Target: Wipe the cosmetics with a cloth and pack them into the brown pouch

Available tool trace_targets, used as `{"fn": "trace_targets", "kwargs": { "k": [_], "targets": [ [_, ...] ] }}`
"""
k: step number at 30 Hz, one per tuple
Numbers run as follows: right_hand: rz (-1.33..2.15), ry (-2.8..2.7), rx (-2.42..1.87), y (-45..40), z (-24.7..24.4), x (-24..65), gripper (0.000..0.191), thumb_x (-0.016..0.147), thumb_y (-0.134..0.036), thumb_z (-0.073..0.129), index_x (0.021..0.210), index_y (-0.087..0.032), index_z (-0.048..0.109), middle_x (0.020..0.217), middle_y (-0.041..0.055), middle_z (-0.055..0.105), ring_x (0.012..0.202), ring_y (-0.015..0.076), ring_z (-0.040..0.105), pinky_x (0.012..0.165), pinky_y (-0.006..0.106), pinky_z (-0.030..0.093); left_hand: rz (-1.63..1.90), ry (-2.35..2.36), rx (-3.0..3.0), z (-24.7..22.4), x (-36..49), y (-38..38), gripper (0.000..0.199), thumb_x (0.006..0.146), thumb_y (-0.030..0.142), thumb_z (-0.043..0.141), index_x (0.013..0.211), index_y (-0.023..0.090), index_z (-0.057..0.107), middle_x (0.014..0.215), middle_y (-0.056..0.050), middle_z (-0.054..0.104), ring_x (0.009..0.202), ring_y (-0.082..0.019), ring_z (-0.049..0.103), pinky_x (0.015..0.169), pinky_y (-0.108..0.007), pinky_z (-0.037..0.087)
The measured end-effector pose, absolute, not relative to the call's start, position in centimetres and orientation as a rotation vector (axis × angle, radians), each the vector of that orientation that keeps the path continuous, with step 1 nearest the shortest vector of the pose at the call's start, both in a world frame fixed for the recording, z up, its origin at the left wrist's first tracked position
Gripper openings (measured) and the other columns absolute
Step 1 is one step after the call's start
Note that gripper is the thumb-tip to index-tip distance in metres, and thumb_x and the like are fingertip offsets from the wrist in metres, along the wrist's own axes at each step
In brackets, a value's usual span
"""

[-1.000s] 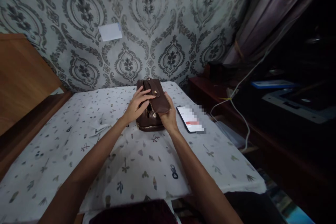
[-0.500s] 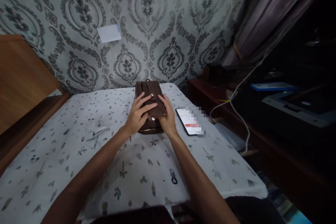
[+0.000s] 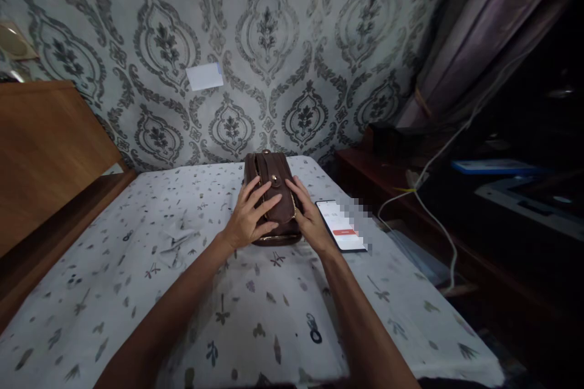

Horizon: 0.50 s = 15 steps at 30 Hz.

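Note:
A dark brown bag (image 3: 279, 203) with gold-coloured zips and a round metal stud lies on a white patterned cloth (image 3: 255, 310). My left hand (image 3: 249, 214) rests on its left side and front, fingers spread over the flap. On the bag's right edge lies my right hand (image 3: 311, 219), its fingers apart and touching the side by the zip. Right of that hand is a phone (image 3: 340, 226) with a lit screen, lying flat.
A wooden panel (image 3: 50, 158) stands at the left. Crumpled clear plastic (image 3: 180, 240) lies left of the bag. To the right are a white cable (image 3: 438, 213), a dark red ledge (image 3: 360, 170) and a blue-edged item (image 3: 495, 166). Patterned wallpaper rises behind.
The view has shifted, so everything sits lower and further right. My right hand has moved from the flap's lower edge to the bag's right side, and my left fingers have spread more.

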State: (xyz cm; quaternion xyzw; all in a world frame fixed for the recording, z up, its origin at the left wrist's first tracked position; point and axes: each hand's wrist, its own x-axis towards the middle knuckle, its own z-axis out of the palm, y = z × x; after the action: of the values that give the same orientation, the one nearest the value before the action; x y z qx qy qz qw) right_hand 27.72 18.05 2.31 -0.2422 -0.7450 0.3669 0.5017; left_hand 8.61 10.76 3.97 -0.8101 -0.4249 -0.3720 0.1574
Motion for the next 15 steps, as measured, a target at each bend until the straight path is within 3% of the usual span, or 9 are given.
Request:
{"fn": "trace_targets", "kwargs": {
  "k": [4,9,11,15],
  "targets": [
    [1.031,-1.643,-0.582,17.8,2.3,27.5,0.049,0.095,-0.044,0.044,0.137,-0.026,0.059,0.159,0.0035,0.04,0.148,0.0244,0.035,0.121,0.047,0.029,-1.125,-1.275,-2.239,3.7,9.3,10.8,0.048,0.096,0.029,0.05,0.144,0.03,0.05,0.152,-0.012,0.045,0.151,-0.032,0.025,0.118,-0.062,0.029],
    [0.64,-1.586,-0.798,15.9,1.6,24.6,0.051,0.094,-0.048,0.048,0.138,-0.023,0.057,0.158,0.0103,0.04,0.148,0.0256,0.034,0.122,0.052,0.026,-1.161,-1.292,-2.244,4.1,9.9,10.0,0.045,0.096,0.028,0.05,0.141,0.026,0.053,0.152,-0.012,0.048,0.153,-0.031,0.022,0.119,-0.061,0.027],
    [0.527,-1.6,-0.838,15.4,1.3,23.9,0.051,0.097,-0.048,0.042,0.14,-0.024,0.055,0.157,0.011,0.041,0.147,0.0252,0.034,0.121,0.054,0.027,-1.226,-1.313,-2.261,4.7,9.8,9.8,0.043,0.097,0.029,0.048,0.139,0.026,0.053,0.147,-0.012,0.053,0.15,-0.029,0.03,0.12,-0.058,0.026],
    [0.449,-1.616,-0.837,15.3,1.0,23.6,0.048,0.1,-0.045,0.038,0.141,-0.025,0.052,0.155,0.0111,0.042,0.145,0.0252,0.037,0.12,0.055,0.029,-1.559,-1.492,-2.16,6.4,8.3,12.2,0.034,0.101,0.034,0.038,0.127,0.025,0.059,0.135,-0.012,0.061,0.134,-0.022,0.052,0.116,-0.045,0.036]
  ]
}}
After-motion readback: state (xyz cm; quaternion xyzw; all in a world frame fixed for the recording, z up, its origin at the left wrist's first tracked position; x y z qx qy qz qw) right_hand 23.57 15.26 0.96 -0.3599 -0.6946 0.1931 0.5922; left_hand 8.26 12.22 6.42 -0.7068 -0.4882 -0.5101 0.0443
